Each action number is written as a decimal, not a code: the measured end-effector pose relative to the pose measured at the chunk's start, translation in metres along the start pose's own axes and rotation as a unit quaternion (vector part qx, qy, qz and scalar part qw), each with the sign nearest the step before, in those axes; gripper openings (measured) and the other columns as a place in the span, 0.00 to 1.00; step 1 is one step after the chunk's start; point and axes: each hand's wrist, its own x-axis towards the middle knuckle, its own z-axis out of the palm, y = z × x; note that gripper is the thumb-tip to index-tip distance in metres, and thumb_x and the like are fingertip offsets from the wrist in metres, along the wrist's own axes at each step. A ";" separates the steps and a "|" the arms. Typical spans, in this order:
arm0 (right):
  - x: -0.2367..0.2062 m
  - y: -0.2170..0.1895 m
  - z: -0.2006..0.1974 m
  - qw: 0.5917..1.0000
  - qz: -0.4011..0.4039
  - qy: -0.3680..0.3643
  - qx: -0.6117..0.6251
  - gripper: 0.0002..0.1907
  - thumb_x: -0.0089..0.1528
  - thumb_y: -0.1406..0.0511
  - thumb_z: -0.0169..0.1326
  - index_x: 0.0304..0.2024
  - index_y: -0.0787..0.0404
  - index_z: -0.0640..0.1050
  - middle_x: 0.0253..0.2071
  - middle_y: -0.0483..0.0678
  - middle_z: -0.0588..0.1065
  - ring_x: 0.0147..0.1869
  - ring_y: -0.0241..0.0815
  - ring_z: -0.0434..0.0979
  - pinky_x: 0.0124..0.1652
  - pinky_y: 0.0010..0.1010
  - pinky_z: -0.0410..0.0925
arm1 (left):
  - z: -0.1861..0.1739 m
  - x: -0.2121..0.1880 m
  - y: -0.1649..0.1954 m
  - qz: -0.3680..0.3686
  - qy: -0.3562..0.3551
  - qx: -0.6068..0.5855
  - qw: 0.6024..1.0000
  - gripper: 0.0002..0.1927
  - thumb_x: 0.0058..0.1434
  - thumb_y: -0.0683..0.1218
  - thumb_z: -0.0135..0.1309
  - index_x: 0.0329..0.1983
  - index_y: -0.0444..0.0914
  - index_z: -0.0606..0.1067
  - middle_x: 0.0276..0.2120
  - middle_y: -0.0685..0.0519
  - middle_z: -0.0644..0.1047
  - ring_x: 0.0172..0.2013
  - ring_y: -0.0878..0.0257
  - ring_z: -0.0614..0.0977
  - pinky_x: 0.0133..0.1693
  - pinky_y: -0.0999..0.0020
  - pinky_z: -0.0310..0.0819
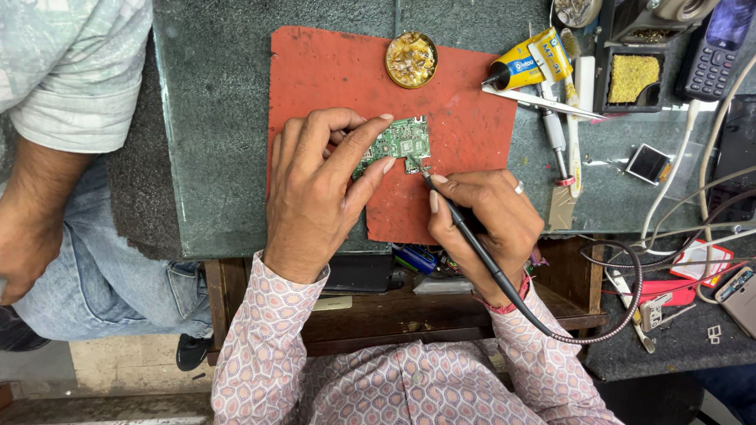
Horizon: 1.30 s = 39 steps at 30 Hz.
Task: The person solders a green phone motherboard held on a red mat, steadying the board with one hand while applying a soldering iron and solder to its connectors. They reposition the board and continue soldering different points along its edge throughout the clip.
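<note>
- The green circuit board [400, 143] lies on the red mat [315, 71], near the mat's middle, just below the round tin of brassy wool [410, 59].
- I see my left hand [315, 193] resting over the board's left part, fingers curled, with the forefinger and thumb pressing on the board to pin it flat.
- My right hand [492, 224] is closed around the black soldering iron [465, 232], gripping it like a pen; its tip touches the board's lower right corner.
- The iron's cord [583, 334] runs back past my wrist and loops to the right.
- Right of the mat on the dark worktop [213, 118] lie a yellow glue tube [529, 61], metal tweezers [543, 102] and a brush [568, 157], close together.
- Further right sit a small square screen part [649, 163], a black tray with a yellow sponge [632, 77] and a keypad phone [713, 55].
- Another person in jeans [102, 267] stands at the left edge, one hand [24, 244] hanging down.
</note>
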 end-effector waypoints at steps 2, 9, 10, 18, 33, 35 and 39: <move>0.000 0.000 0.001 1.000 -0.003 0.000 0.001 0.08 0.60 0.74 0.65 0.42 0.64 0.81 0.40 0.50 0.80 0.43 0.43 0.81 0.44 0.30 0.69 | -0.001 0.000 -0.001 0.000 0.000 0.001 1.000 0.22 0.63 0.49 0.67 0.61 0.43 0.78 0.48 0.56 0.72 0.45 0.59 0.73 0.50 0.61 0.68; 0.000 0.001 0.001 1.000 -0.010 -0.004 -0.005 0.08 0.60 0.74 0.65 0.42 0.64 0.81 0.40 0.50 0.80 0.43 0.43 0.81 0.46 0.32 0.70 | 0.000 0.000 -0.001 0.001 0.000 0.004 1.000 0.22 0.63 0.49 0.67 0.61 0.43 0.78 0.48 0.56 0.72 0.45 0.59 0.73 0.50 0.61 0.68; 0.000 0.001 0.001 1.000 -0.011 -0.003 -0.006 0.08 0.60 0.74 0.64 0.41 0.64 0.81 0.40 0.50 0.80 0.43 0.43 0.81 0.46 0.32 0.70 | 0.000 0.000 -0.001 0.001 0.000 0.006 1.000 0.22 0.63 0.49 0.67 0.61 0.43 0.78 0.48 0.56 0.72 0.45 0.59 0.73 0.50 0.61 0.68; -0.002 0.002 0.000 1.000 -0.004 0.001 -0.003 0.08 0.60 0.74 0.64 0.41 0.65 0.80 0.39 0.50 0.80 0.42 0.44 0.80 0.43 0.30 0.69 | 0.000 -0.001 -0.001 0.003 0.001 0.005 1.000 0.23 0.64 0.49 0.67 0.61 0.44 0.78 0.48 0.56 0.72 0.45 0.59 0.72 0.50 0.62 0.68; -0.002 0.002 0.000 1.000 -0.003 0.002 0.003 0.08 0.60 0.74 0.64 0.41 0.65 0.80 0.39 0.50 0.80 0.42 0.44 0.80 0.42 0.30 0.69 | 0.000 -0.001 -0.002 0.003 -0.003 0.001 1.000 0.23 0.64 0.49 0.67 0.61 0.43 0.78 0.48 0.56 0.72 0.45 0.59 0.73 0.50 0.61 0.68; -0.002 0.002 0.000 1.000 -0.001 0.003 0.003 0.07 0.60 0.74 0.64 0.41 0.65 0.80 0.39 0.50 0.80 0.42 0.44 0.80 0.42 0.29 0.69 | 0.000 -0.001 -0.002 0.002 -0.003 -0.002 1.000 0.23 0.64 0.49 0.67 0.61 0.43 0.78 0.48 0.56 0.72 0.45 0.59 0.73 0.50 0.62 0.68; -0.002 0.002 0.000 1.000 -0.003 0.000 0.007 0.08 0.60 0.74 0.64 0.41 0.65 0.80 0.39 0.51 0.80 0.42 0.44 0.80 0.42 0.29 0.69 | 0.000 -0.001 -0.002 0.002 0.001 0.000 1.000 0.22 0.64 0.49 0.67 0.61 0.43 0.78 0.48 0.56 0.72 0.45 0.59 0.73 0.51 0.61 0.68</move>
